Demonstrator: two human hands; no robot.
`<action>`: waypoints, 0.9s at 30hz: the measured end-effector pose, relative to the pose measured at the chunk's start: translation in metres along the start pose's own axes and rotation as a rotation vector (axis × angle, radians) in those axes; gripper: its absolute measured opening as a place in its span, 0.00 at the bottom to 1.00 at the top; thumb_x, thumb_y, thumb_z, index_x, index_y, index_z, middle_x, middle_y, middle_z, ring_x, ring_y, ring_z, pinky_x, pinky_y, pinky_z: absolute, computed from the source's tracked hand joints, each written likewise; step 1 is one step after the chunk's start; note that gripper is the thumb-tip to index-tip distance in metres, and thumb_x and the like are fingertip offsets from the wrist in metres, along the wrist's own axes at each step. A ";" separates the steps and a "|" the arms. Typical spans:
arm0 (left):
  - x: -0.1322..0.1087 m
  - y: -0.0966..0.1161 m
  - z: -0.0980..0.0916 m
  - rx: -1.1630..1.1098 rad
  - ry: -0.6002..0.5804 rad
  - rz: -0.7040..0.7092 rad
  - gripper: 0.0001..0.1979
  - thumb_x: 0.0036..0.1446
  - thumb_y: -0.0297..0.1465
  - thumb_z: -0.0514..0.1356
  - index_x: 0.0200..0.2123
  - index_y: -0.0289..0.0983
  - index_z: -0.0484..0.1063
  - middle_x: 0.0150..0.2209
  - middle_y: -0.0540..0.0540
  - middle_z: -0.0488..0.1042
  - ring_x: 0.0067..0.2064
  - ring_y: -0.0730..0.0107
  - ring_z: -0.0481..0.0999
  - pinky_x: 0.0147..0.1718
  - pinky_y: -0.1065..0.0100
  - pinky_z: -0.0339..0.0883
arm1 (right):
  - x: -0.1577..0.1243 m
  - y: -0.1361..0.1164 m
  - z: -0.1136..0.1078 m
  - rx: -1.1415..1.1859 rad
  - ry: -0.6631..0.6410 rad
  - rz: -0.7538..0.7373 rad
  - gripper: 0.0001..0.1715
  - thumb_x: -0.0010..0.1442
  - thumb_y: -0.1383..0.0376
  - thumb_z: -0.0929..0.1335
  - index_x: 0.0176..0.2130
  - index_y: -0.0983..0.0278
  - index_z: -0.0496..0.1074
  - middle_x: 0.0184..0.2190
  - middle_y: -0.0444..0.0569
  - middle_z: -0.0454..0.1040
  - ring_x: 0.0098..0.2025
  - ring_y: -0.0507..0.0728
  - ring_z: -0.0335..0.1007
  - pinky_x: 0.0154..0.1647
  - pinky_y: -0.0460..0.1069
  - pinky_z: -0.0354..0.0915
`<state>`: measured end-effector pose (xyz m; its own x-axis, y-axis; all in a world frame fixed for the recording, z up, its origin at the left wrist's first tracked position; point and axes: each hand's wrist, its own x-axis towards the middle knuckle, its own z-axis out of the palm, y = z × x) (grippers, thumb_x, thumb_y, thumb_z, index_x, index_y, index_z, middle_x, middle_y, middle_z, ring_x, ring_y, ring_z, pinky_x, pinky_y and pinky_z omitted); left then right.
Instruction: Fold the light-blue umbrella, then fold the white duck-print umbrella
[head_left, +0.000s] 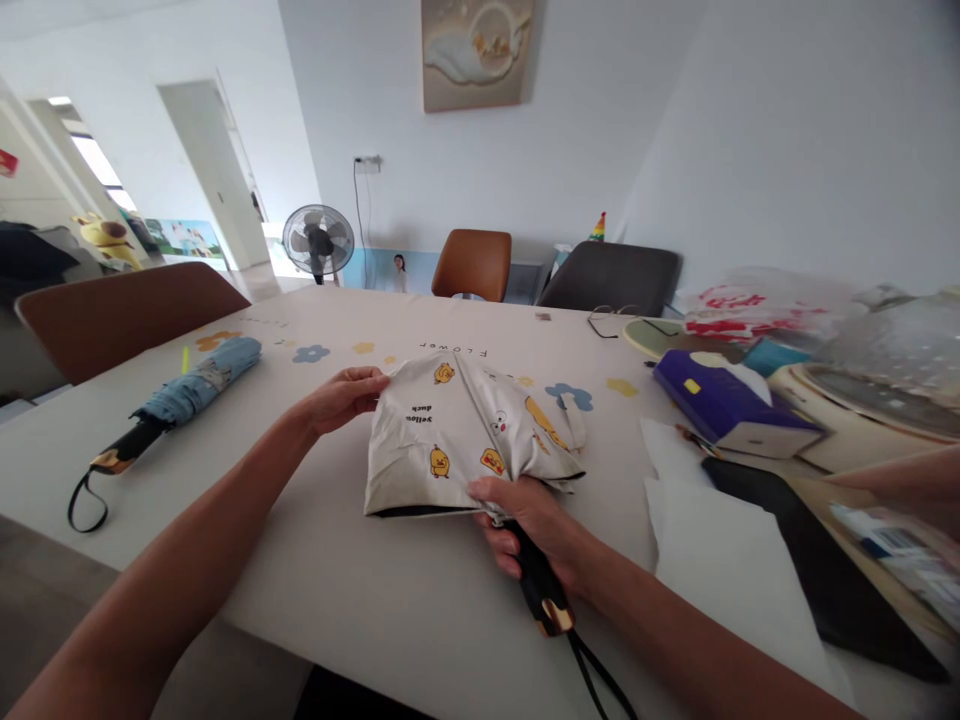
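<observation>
A folding umbrella with a cream canopy printed with yellow ducks lies collapsed but loosely spread over the table in front of me. My right hand is wrapped round the top of its black handle and the canopy's lower edge. The handle has a gold band and a black strap hanging towards me. At the canopy's upper left edge, my left hand pinches the fabric between thumb and fingers. A second folding umbrella, light blue and furled, rests on the left of the table with its black handle towards me.
The white table has a flower print. On the right are a purple tissue box, eyeglasses, white paper, a dark flat item and plastic bags. Chairs and a fan stand beyond; another person's arm shows at right.
</observation>
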<state>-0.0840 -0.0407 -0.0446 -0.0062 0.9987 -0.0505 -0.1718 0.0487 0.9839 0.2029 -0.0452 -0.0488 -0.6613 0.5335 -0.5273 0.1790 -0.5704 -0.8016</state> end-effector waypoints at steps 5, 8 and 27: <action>0.002 -0.004 -0.007 0.024 0.037 -0.008 0.11 0.46 0.36 0.64 0.23 0.33 0.70 0.22 0.51 0.69 0.25 0.79 0.67 0.27 0.74 0.63 | -0.002 -0.002 0.001 0.004 0.010 0.014 0.10 0.53 0.63 0.64 0.25 0.64 0.58 0.14 0.37 0.57 0.11 0.44 0.46 0.09 0.41 0.52; 0.001 -0.004 -0.007 0.056 0.010 -0.027 0.12 0.47 0.37 0.64 0.25 0.33 0.72 0.25 0.49 0.71 0.27 0.77 0.68 0.29 0.73 0.64 | -0.002 -0.002 0.001 0.007 0.016 0.039 0.10 0.53 0.63 0.64 0.25 0.64 0.58 0.14 0.37 0.57 0.10 0.44 0.46 0.09 0.42 0.52; 0.009 -0.012 -0.001 0.094 0.150 -0.008 0.12 0.48 0.36 0.62 0.25 0.32 0.70 0.28 0.47 0.72 0.31 0.74 0.71 0.35 0.70 0.65 | 0.000 0.001 -0.001 0.034 0.004 -0.010 0.10 0.52 0.63 0.65 0.27 0.64 0.59 0.16 0.37 0.58 0.11 0.44 0.47 0.08 0.42 0.53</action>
<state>-0.0833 -0.0320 -0.0576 -0.1538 0.9852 -0.0764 -0.0797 0.0647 0.9947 0.2041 -0.0452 -0.0503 -0.6599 0.5418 -0.5206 0.1479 -0.5856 -0.7970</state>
